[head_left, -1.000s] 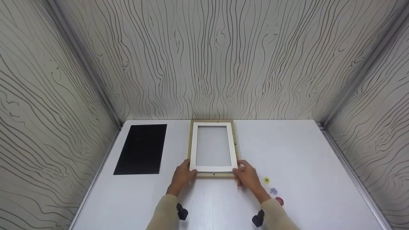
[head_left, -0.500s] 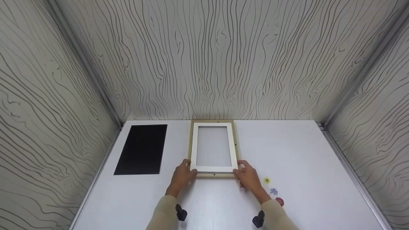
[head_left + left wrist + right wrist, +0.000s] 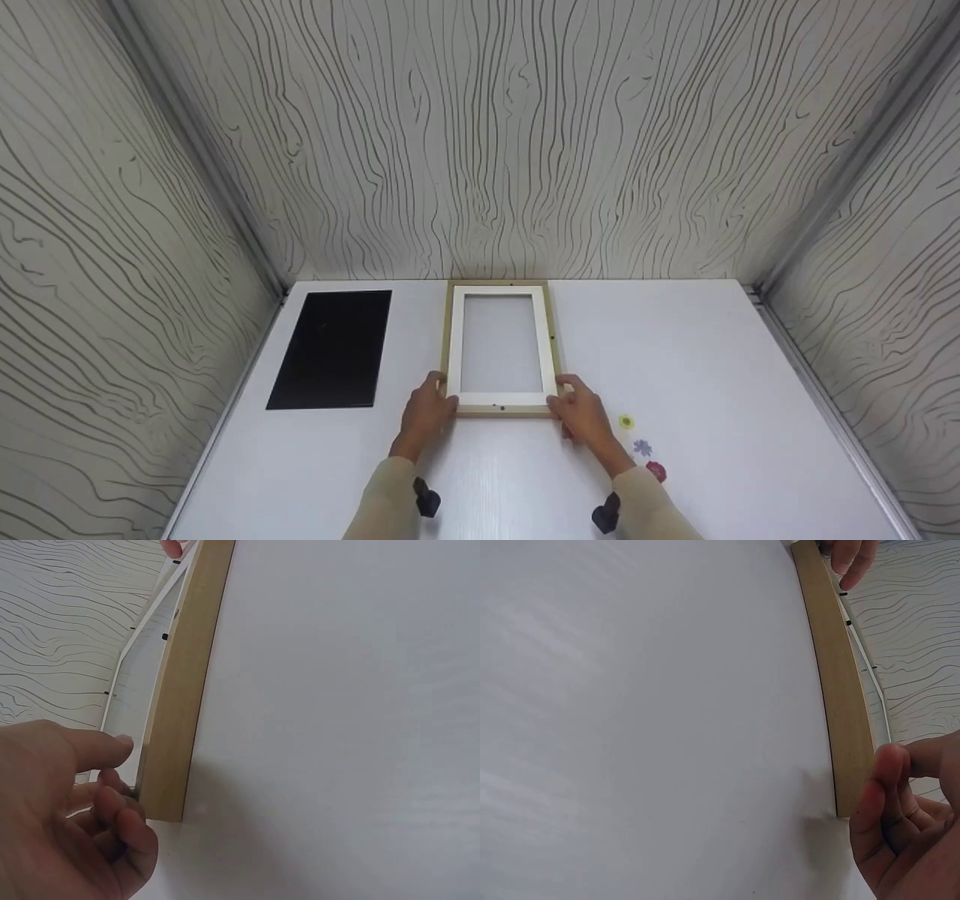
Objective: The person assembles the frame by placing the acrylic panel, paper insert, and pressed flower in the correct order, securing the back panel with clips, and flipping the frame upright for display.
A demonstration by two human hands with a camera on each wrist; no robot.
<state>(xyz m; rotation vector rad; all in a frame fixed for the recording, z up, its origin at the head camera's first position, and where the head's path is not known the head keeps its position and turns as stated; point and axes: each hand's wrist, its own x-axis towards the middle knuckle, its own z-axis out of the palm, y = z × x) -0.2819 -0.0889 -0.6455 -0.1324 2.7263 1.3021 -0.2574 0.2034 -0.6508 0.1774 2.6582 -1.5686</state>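
Near edge of white border [image 3: 501, 399] has dropped into wooden frame [image 3: 178, 697], likely seated; left hand [image 3: 427, 414], right hand [image 3: 582, 413] at corners, pinch unclear.

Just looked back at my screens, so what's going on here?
A person has the left hand and right hand curled at the near corners of a wooden frame on the table. A white border lies within the frame's outline; whether it is fully seated is hard to tell. A black panel lies to the left, and a few small flowers lie near the right forearm.
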